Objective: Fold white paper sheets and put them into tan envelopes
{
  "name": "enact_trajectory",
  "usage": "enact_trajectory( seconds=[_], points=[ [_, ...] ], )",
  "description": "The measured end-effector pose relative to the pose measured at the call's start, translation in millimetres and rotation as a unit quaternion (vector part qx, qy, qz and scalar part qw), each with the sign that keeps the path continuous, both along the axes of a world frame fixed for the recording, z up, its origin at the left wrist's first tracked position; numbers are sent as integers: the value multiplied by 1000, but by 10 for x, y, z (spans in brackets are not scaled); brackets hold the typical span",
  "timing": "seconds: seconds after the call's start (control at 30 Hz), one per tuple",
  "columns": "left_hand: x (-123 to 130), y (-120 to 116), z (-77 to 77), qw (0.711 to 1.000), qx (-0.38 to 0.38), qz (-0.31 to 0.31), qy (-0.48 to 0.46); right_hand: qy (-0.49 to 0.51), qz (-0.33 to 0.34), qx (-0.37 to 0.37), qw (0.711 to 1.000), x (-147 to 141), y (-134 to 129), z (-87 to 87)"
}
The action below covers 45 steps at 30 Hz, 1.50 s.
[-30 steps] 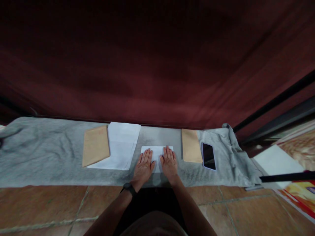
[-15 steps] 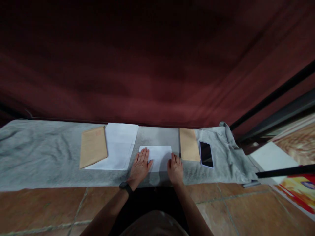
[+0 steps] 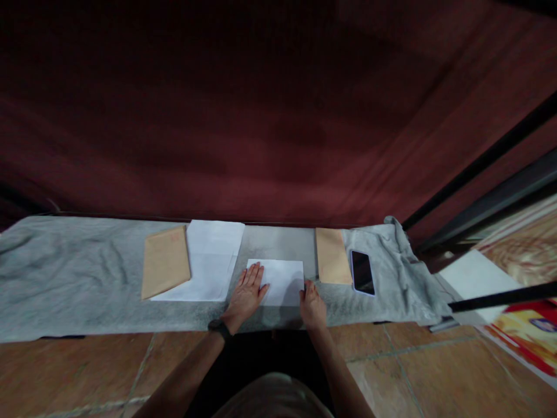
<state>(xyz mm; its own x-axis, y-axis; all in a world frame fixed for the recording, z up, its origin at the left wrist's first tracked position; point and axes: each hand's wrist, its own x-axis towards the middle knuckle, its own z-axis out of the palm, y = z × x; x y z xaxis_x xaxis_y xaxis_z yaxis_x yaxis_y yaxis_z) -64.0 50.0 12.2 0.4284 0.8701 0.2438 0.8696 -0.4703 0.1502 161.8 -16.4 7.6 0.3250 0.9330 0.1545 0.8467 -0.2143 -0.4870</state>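
Observation:
A folded white sheet of paper [image 3: 282, 278] lies on the grey cloth in front of me. My left hand [image 3: 247, 296] rests flat on its left part, fingers stretched out and thumb apart. At the sheet's lower right edge, my right hand [image 3: 312, 305] has its fingers curled in, with the thumb over the paper's border in a pinch. Just beyond the right hand lies a brown envelope [image 3: 333, 255]. To the left of the left hand are larger white sheets [image 3: 211, 261], partly under another brown envelope [image 3: 166, 261].
The grey cloth [image 3: 87, 273] covers a long narrow surface against a dark red wall or curtain [image 3: 261, 145]. A phone [image 3: 362, 273] lies right of the right-hand envelope. Black bars [image 3: 500, 299] and a red and yellow package [image 3: 533, 331] stand at the far right, above a tiled floor [image 3: 87, 371].
My right hand has drawn slightly down toward me, and its fingers have gone from lying extended on the paper's edge to curled. The left hand stays flat on the sheet.

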Motion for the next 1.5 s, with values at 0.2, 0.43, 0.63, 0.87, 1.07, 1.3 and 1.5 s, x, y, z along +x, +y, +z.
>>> enact_trajectory(
  seconds=[0.2,0.43,0.63,0.87,1.07,1.3,1.5],
  points=[
    [255,-24,-7,1000,22,-6,-14,-15,62,65,996,-175,91,131],
    [498,47,-171,999,-7,-45,14,-45,211,77,973,-485,474,129],
    [393,96,-79,1000,6,-22,9,-84,182,67,977,-431,510,-2],
    [176,162,-56,999,22,29,-6,-124,130,91,979,-456,502,-49],
    [97,114,-108,996,31,88,-16,-135,114,99,979,-461,495,-59],
    [188,-116,-100,997,31,66,0,-143,121,76,979,-456,486,-26],
    [199,-184,-80,998,8,57,15,-151,120,78,978,-457,491,-49]
  ],
)
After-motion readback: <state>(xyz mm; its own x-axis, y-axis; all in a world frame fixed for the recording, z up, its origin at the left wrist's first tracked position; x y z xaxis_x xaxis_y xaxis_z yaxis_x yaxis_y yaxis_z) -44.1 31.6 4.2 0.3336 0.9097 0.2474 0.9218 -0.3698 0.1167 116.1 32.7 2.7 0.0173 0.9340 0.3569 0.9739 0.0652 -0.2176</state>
